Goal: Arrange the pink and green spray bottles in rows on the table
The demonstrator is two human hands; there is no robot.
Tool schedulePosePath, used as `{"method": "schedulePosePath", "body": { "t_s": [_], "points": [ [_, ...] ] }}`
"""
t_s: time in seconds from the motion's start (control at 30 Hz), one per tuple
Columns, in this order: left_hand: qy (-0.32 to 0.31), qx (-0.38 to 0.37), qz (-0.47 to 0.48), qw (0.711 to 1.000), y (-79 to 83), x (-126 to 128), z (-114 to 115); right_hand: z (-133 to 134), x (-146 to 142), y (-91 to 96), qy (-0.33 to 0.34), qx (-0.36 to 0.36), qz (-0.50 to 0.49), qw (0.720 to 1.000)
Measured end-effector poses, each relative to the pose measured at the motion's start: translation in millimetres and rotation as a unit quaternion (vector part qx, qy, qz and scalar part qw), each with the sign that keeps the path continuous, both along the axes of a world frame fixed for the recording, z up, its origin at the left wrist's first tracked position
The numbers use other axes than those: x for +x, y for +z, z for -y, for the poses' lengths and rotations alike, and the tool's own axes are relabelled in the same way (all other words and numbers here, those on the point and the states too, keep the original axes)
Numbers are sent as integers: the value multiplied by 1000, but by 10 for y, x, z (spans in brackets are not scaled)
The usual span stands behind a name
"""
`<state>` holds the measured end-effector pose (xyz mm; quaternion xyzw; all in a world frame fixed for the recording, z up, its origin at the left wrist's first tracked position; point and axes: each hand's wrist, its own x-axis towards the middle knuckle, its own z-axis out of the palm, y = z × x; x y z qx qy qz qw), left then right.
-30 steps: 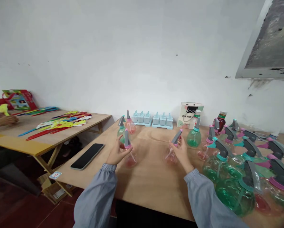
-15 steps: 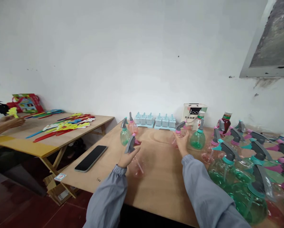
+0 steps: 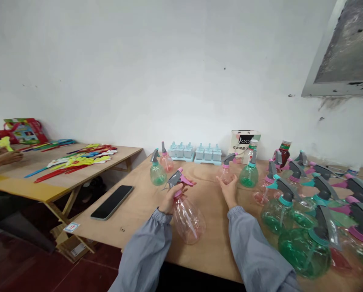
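Observation:
My left hand [image 3: 171,199] is closed round the neck of a clear pink spray bottle [image 3: 189,221]. That bottle leans, its grey and pink head up at the left and its base down to the right. Farther back, my right hand [image 3: 229,190] has its thumb and fingers round the lower body of a second pink spray bottle [image 3: 226,172], which stands upright. Just right of it is a green spray bottle [image 3: 248,176]. Another green spray bottle [image 3: 158,174] and a pink spray bottle [image 3: 166,162] stand at the back left.
Several spray bottles [image 3: 304,251] crowd the table's right side. Two light-blue ice-pop moulds [image 3: 208,155] and a paper bag [image 3: 235,148] sit along the wall. A phone [image 3: 112,202] lies at the left. Colourful hand-shaped items [image 3: 78,162] cover a neighbouring table, near another person's hands [image 3: 5,157].
The bottle in my left hand has tilted, its base swinging right and its pink trigger turning right. My right hand has shifted from near its bottle's neck down to the body.

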<state>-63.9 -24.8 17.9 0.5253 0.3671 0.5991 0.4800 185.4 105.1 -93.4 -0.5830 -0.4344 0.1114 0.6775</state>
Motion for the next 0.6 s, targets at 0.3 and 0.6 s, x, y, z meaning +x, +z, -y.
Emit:
{"method": "schedulePosePath", "body": {
  "t_s": [0.3, 0.6],
  "points": [
    [-74, -50, 23, 996, -16, 60, 16, 219, -38, 27, -24, 30, 25, 999],
    [44, 26, -34, 998, -151, 240, -180, 764, -113, 109, 99, 57, 4, 993]
  ]
}}
